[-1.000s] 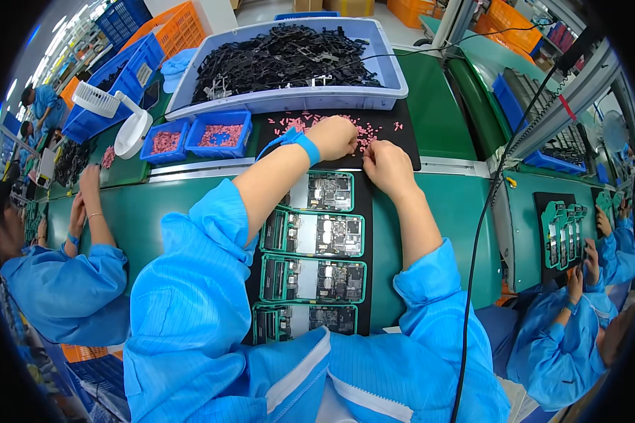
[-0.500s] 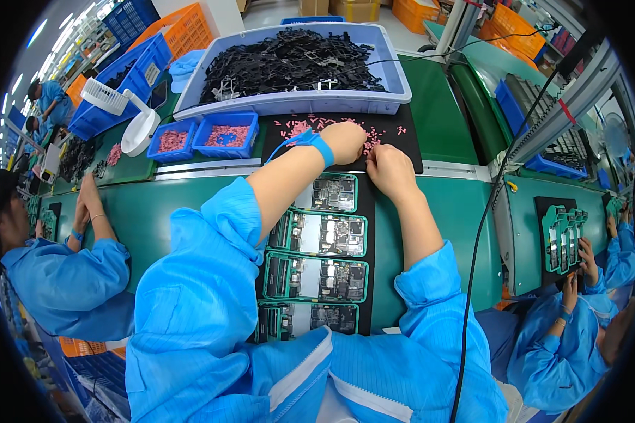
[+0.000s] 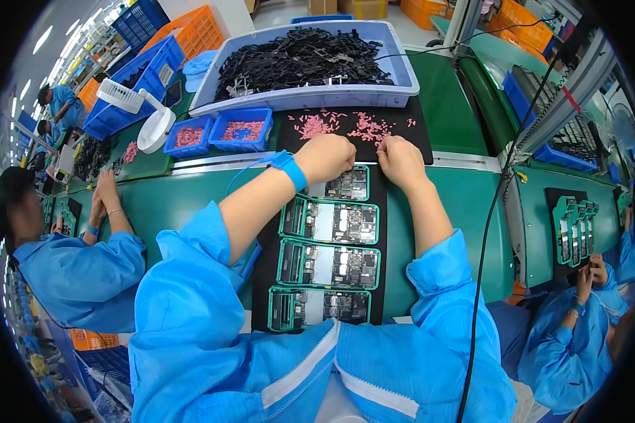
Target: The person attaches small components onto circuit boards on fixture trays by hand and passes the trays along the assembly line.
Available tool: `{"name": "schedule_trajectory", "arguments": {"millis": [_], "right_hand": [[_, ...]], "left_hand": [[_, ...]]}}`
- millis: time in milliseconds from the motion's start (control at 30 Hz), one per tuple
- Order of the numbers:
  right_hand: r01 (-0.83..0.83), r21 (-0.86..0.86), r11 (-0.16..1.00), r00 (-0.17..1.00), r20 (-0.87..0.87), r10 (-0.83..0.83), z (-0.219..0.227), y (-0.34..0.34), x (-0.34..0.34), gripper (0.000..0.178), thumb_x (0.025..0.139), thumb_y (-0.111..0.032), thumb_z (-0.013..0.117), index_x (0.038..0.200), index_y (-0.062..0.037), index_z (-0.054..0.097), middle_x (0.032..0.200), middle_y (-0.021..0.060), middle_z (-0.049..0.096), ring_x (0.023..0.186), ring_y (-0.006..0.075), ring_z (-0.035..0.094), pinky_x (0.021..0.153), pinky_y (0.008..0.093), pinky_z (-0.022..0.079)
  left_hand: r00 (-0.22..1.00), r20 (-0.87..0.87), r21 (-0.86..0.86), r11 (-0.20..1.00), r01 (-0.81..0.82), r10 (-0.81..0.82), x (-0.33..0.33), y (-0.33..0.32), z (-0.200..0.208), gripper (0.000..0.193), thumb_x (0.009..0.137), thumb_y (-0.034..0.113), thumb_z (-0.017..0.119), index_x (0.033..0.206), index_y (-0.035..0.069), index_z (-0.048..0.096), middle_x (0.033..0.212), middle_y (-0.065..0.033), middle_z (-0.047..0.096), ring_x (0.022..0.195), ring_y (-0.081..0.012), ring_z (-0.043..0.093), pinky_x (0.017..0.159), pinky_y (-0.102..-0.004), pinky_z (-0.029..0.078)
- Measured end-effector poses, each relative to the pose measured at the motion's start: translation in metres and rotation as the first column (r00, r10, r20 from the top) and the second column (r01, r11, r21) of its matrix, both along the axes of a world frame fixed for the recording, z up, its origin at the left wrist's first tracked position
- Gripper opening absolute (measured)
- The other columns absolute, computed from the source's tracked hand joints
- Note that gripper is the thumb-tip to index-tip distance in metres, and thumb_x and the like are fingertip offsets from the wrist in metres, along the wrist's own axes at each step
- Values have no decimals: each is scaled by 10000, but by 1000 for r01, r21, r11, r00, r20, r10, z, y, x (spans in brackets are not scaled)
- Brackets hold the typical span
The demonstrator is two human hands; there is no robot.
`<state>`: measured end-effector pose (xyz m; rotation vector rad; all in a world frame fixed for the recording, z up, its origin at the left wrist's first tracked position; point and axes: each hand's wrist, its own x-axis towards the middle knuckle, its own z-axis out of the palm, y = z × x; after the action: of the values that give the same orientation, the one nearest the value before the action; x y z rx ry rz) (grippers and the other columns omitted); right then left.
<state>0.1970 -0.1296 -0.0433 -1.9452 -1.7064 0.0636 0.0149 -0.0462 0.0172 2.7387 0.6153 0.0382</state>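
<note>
My left hand [image 3: 326, 158], with a blue wrist strap, is closed above the farthest of several green-framed phone circuit assemblies [image 3: 351, 185]. Its fingertips point down near that frame's far edge. My right hand [image 3: 402, 162] is closed too, just right of that assembly, with thumb and fingertips together by the near side of the loose pink pieces [image 3: 369, 127]. Whatever either hand pinches is hidden or too small to make out. More green-framed assemblies [image 3: 356, 223] lie in a column toward me on a black mat. A second heap of pink pieces [image 3: 316, 125] lies beyond my left hand.
Two small blue trays [image 3: 240, 143] of pink pieces stand at left. Behind is a large pale-blue bin [image 3: 307, 100] full of black parts. A white fan [image 3: 156, 130] stands left. A black cable [image 3: 481, 247] hangs at right. Co-workers sit on both sides.
Both hands have drawn back toward me from the pink pieces. My left hand moved over the farthest assembly; my right stays at its right. The view has shifted slightly.
</note>
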Motion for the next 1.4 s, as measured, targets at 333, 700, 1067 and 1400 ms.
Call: {"name": "schedule_trajectory", "arguments": {"millis": [333,700,1067,1400], "right_hand": [[-389,175,904,912,-66,405,23,-57,-39,61,822,-69,577,873,-42,556,865,101,603,877,307,569,749,407,474],[-345,192,919,938,42,344,20,-68,-51,74,811,-66,580,820,-32,515,821,103,585,825,291,563,712,400,474],[-335,192,923,939,-9,343,18,-67,-48,87,823,-65,589,880,-14,549,848,120,595,846,307,566,732,408,467],[-352,270,896,924,-52,379,10,-67,-44,90,807,-56,602,862,-19,542,863,124,588,866,311,565,747,407,471]], "left_hand": [[989,138,124,990,-68,51,-22,-1,-16,90,738,132,634,751,59,684,793,-121,653,825,-306,632,764,-395,510],[996,58,365,930,44,-69,-4,-14,-19,97,665,46,652,760,39,672,848,-145,651,858,-314,626,752,-400,520],[995,14,369,926,85,-96,-1,-10,-17,46,702,62,642,738,55,669,812,-132,646,842,-305,623,771,-391,507],[984,-103,565,805,181,-149,1,-28,-8,63,710,108,643,752,79,682,825,-71,649,851,-239,616,759,-347,496]]}}
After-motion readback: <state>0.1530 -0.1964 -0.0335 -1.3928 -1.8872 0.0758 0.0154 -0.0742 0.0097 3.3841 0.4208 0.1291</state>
